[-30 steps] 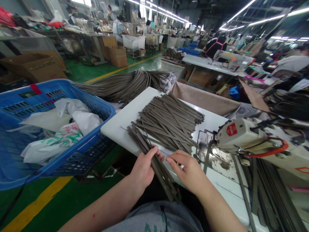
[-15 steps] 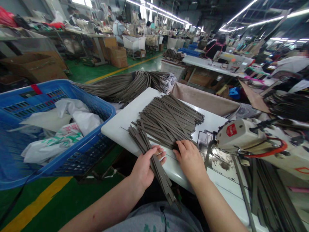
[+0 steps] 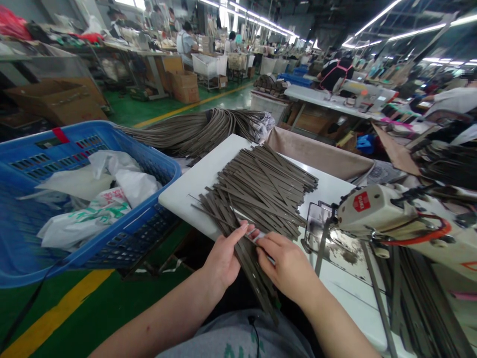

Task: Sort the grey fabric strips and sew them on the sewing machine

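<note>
My left hand (image 3: 223,258) is closed round a bundle of flat grey-brown strips (image 3: 253,276) that slants from the white table's near edge down toward my lap. My right hand (image 3: 285,263) pinches a strip at the top of that bundle, fingertips almost meeting my left thumb. Just beyond both hands lies a big loose pile of the same strips (image 3: 264,191) on the white table (image 3: 186,191). A white sewing machine head (image 3: 376,211) with a red label stands right of my right hand.
A blue plastic crate (image 3: 122,238) holding white bags sits left of the table. Long grey straps (image 3: 197,130) hang in a thick bunch behind it. More dark strips (image 3: 410,298) lie at the right. Other people work at benches farther back, with cardboard boxes (image 3: 55,102) on the green floor.
My right hand reached forward to the pile's near edge, then drew back to the bundle in my left hand, now pinching a strip there. My left hand barely moved.
</note>
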Demonstrator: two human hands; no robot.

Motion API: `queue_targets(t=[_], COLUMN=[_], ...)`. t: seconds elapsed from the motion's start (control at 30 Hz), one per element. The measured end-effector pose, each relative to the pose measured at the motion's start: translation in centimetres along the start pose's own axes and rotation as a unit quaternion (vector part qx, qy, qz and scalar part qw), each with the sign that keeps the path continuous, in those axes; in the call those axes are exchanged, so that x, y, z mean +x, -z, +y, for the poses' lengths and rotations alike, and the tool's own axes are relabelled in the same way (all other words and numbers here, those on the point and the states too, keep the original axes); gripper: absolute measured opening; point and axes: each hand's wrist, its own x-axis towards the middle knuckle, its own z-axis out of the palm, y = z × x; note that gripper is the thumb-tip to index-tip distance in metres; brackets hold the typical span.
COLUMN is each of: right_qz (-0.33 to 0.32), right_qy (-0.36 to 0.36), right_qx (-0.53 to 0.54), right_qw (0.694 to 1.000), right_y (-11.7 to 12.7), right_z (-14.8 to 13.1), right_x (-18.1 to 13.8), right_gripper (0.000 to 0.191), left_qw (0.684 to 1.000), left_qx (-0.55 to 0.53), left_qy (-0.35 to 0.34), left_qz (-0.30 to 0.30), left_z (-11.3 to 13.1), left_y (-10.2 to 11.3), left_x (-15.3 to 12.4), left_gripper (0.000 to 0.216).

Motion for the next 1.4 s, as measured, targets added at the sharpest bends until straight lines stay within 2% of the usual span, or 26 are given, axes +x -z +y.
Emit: queue_targets(t=[0.07, 0.17, 0.23, 0.33, 0.47, 0.67, 0.8, 0.87, 0.93, 1.0, 1.07, 1.13, 1.27, 1.4], right_qz=[0.019, 0.100, 0.101, 0.068, 0.064, 0.046, 0.058, 0.023, -0.013, 0.010, 0.078, 0.123, 0.084, 0.034], right_qy=[-0.026, -0.095, -0.103, -0.091, -0.090, -0.087, -0.076, -0.041, -0.009, -0.020, -0.067, -0.113, -0.142, -0.105], right_qx=[0.036, -0.054, -0.127, -0.177, -0.201, -0.224, -0.157, -0.078, 0.015, 0.060, 0.018, -0.077, -0.173, -0.220], right_qw=[0.999, 0.989, 0.981, 0.978, 0.973, 0.969, 0.983, 0.996, 1.000, 0.998, 0.995, 0.983, 0.971, 0.969], right_y=[0.3, 0.2, -0.1, -0.8, -1.4, -1.3, -0.5, 0.1, 0.6, 0.8, 0.7, 0.3, -0.5, -0.6], right_z=[0.6, 3.2, 5.0, 6.5, 6.1, 5.0, 2.9, 1.5, 0.6, 0.9, 2.4, 4.7, 8.3, 8.1], right_x=[0.3, 1.0, 1.1, 0.8, 0.1, -0.3, -0.5, -0.6, -0.5, -0.1, 0.5, 1.1, 1.8, 1.5], right_gripper=[0.025, 0.023, 0.029, 0.031, 0.027, 0.030, 0.029, 0.028, 0.028, 0.028, 0.027, 0.029, 0.035, 0.031], left_qw=[1.000, 1.000, 1.000, 1.000, 1.000, 0.999, 1.000, 1.000, 1.000, 1.000, 0.999, 0.999, 0.999, 0.999], left_qx=[-0.004, -0.013, -0.013, -0.009, -0.009, 0.000, 0.003, -0.004, -0.011, -0.013, -0.012, -0.010, -0.010, -0.011], left_qy=[-0.001, -0.006, -0.007, -0.001, -0.002, 0.019, 0.019, 0.011, 0.004, 0.004, 0.005, 0.005, 0.012, 0.013], left_qz=[0.022, 0.019, 0.013, 0.011, 0.005, 0.029, 0.002, -0.014, -0.002, 0.021, 0.036, 0.039, 0.032, 0.033], left_z=[-0.2, -0.3, -0.3, -0.2, -0.1, -0.1, 0.0, 0.0, -0.1, -0.2, -0.3, -0.4, -0.2, 0.0], left_y=[0.0, 0.0, 0.0, 0.2, 0.4, 0.1, -0.1, -0.3, -0.4, -0.4, -0.3, -0.2, 0.0, -0.1], left_x=[0.1, 0.1, 0.0, 0.0, 0.0, 0.0, -0.1, -0.1, -0.1, 0.0, 0.0, 0.0, -0.2, -0.3], left_gripper=[0.013, 0.015, 0.023, 0.030, 0.026, 0.013, 0.021, 0.021, 0.016, 0.008, 0.012, 0.017, 0.020, 0.015])
